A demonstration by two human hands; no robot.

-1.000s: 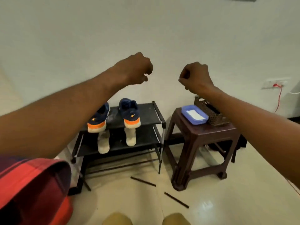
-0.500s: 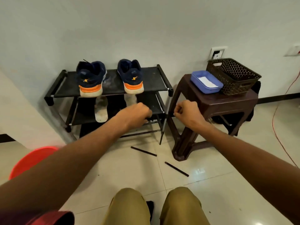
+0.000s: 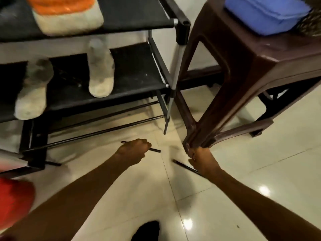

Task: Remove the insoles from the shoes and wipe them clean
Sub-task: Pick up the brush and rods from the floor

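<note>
Two dirty whitish insoles lie on the lower shelf of the black shoe rack (image 3: 139, 79), one on the left (image 3: 33, 91) and one further right (image 3: 101, 70). The orange and white heel of a shoe (image 3: 67, 16) shows on the top shelf; the other shoe is out of view. My left hand (image 3: 133, 152) is a closed fist low over the floor, in front of a thin black rod (image 3: 154, 150). My right hand (image 3: 201, 160) is also fisted, at the foot of the brown stool's leg (image 3: 191, 136). Both hands are well below the insoles.
A brown plastic stool (image 3: 243, 58) stands right of the rack, carrying a blue tray (image 3: 265, 14) and a brown woven basket (image 3: 312, 23). A second black rod (image 3: 184, 166) lies on the tiled floor by my right hand. A red bucket (image 3: 13, 202) sits at the lower left.
The view has dropped and closed in on the rack and stool. Both fists have come down from chest height to just above the floor, staying closed.
</note>
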